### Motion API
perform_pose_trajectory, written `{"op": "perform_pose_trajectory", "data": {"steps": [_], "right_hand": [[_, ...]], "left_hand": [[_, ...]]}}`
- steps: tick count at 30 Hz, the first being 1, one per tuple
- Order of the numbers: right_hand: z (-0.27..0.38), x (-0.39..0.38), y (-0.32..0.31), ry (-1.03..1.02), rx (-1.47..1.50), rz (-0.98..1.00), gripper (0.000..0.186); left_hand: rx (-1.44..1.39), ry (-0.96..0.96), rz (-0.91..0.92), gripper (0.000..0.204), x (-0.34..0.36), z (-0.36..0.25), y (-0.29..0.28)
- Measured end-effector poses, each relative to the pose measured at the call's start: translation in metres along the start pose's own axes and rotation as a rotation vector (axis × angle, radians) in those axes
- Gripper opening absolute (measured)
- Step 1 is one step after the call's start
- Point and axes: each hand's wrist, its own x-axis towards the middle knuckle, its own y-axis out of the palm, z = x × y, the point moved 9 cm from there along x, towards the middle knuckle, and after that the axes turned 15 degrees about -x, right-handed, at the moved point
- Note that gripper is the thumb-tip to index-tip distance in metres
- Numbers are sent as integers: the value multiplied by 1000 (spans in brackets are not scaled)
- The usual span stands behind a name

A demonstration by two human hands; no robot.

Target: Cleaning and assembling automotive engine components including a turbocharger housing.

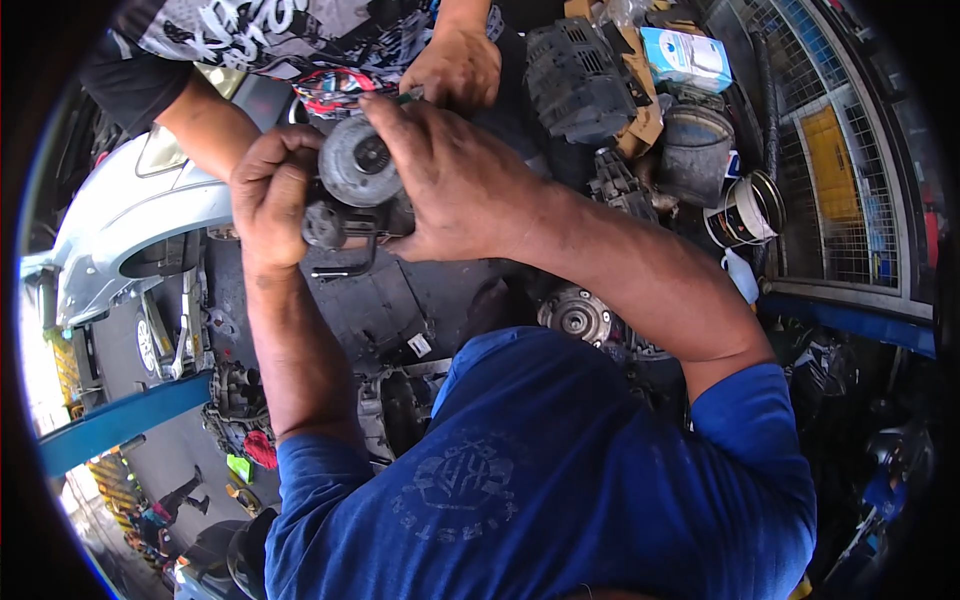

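Observation:
A grimy grey alternator (352, 180) with a round pulley facing me is held up between both my hands. My left hand (270, 195) grips its left side, fingers wrapped around the housing. My right hand (450, 180) clasps its right side and top, the fingers curled over the pulley's edge. Directly beyond, another person's hand (452, 68) is closed on a thin green-handled tool that reaches toward the top of the alternator. That person's other forearm (205, 125) comes in from the upper left.
More alternators lie around: a black one (580, 80) at the top, one with a pulley (575, 315) below my right forearm, others at lower left (240, 400). A white bucket (745, 210), a dark pot (695, 150), a blue box (685, 55) and a wire mesh wall (850, 180) stand right.

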Motion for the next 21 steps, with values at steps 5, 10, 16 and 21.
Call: {"op": "perform_pose_trajectory", "data": {"steps": [5, 10, 16, 21], "right_hand": [[-1, 7, 6, -27, 73, 74, 123], [-1, 4, 7, -64, 15, -22, 120], [-4, -9, 8, -32, 23, 62, 120], [-3, -13, -7, -14, 52, -8, 121]], "left_hand": [[-10, -60, -16, 20, 9, 9, -7], [20, -123, -49, 18, -2, 12, 0], [-27, -96, -101, 17, -8, 14, 8], [-32, -51, -94, 19, -1, 9, 17]]}}
